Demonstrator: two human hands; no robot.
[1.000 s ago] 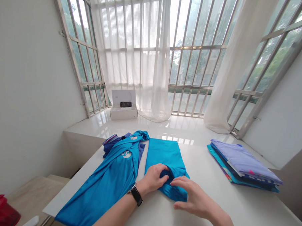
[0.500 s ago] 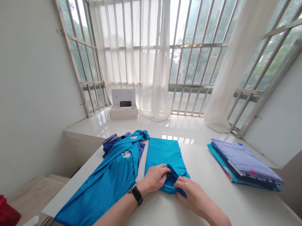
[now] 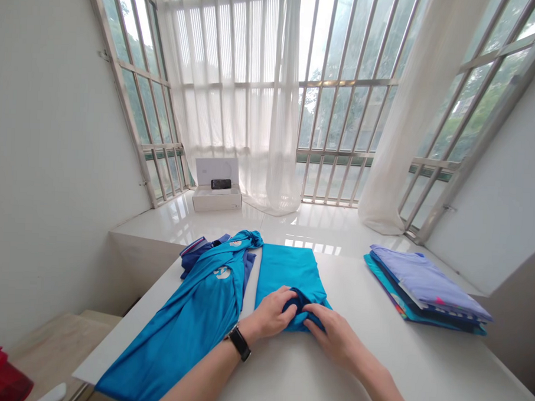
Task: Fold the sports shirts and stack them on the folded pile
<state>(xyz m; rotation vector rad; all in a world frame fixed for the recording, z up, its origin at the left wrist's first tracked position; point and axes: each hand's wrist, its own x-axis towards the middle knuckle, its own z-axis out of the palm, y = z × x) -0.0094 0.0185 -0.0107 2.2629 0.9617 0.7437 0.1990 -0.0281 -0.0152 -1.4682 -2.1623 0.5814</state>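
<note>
A bright blue garment [image 3: 286, 263], folded into a rectangle, lies on the white table [image 3: 260, 371]. My left hand [image 3: 275, 312], with a black watch on its wrist, grips the upper layer at the near edge. From the other side, my right hand [image 3: 328, 330] pinches the same edge near its right corner. Between the hands the fabric gapes into a dark fold. Left of them, a longer blue garment [image 3: 186, 333] with white prints stretches across the table. Its far end is bunched over a dark blue garment [image 3: 194, 255].
On the right stands a stack of folded clothes [image 3: 423, 284], lavilac on top. An open white box [image 3: 217, 199] holding a dark phone [image 3: 221, 184] sits on the sill by the curtains [image 3: 281, 183]. A red object [image 3: 0, 375] is at lower left.
Both hands have drawn slightly closer together, and the near edge of the folded garment has been tucked further inward. The view has shifted slightly.
</note>
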